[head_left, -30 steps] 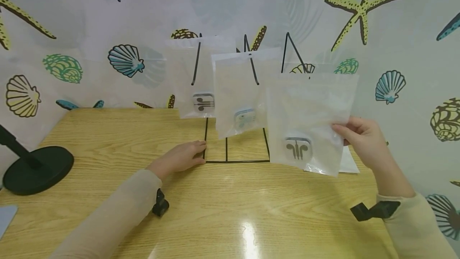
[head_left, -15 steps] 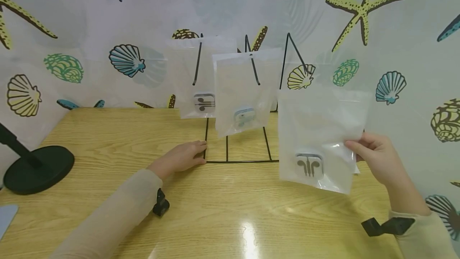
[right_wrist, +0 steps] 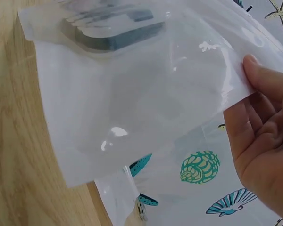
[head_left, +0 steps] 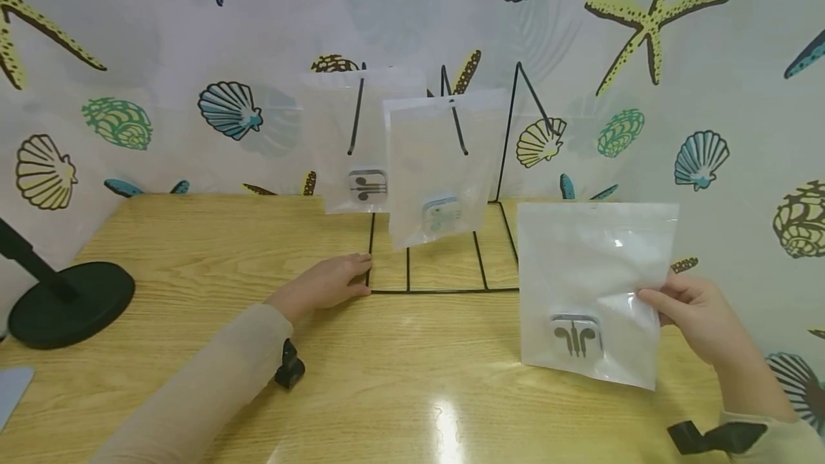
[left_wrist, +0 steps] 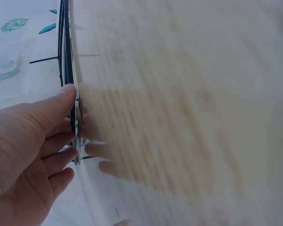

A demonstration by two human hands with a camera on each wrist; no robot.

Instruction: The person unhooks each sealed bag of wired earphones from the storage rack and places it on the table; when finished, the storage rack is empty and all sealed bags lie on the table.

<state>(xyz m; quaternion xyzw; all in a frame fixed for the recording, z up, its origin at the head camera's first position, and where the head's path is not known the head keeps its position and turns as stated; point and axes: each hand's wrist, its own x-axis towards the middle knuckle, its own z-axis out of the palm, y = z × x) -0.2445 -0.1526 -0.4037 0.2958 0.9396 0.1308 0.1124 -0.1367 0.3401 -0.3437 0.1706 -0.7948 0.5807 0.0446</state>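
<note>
My right hand (head_left: 696, 313) pinches the right edge of a translucent white zip bag (head_left: 599, 263) between thumb and fingers. Inside its lower part shows an earphone case (head_left: 577, 336) with earphones. In the right wrist view, the thumb (right_wrist: 264, 80) lies over the bag's edge, fingers curled behind. The bag is in front of and below the right hook (head_left: 538, 102) of a black wire rack (head_left: 445, 292). My left hand (head_left: 325, 285) rests at the rack's front left corner, fingertips on the base wire. The left wrist view shows those fingers (left_wrist: 59, 160) loosely bent against the wire.
Two similar bags hang on the rack's left and middle hooks: a left bag (head_left: 341, 120) and a middle bag (head_left: 438, 163). A round black stand base (head_left: 71, 306) is at the table's left. Behind the wooden table (head_left: 387, 392) is a shell-patterned backdrop (head_left: 161, 20).
My right hand has moved down, right and toward me with its zip bag, away from the right hook, which now shows uncovered. The left hand has stayed at the rack's corner.
</note>
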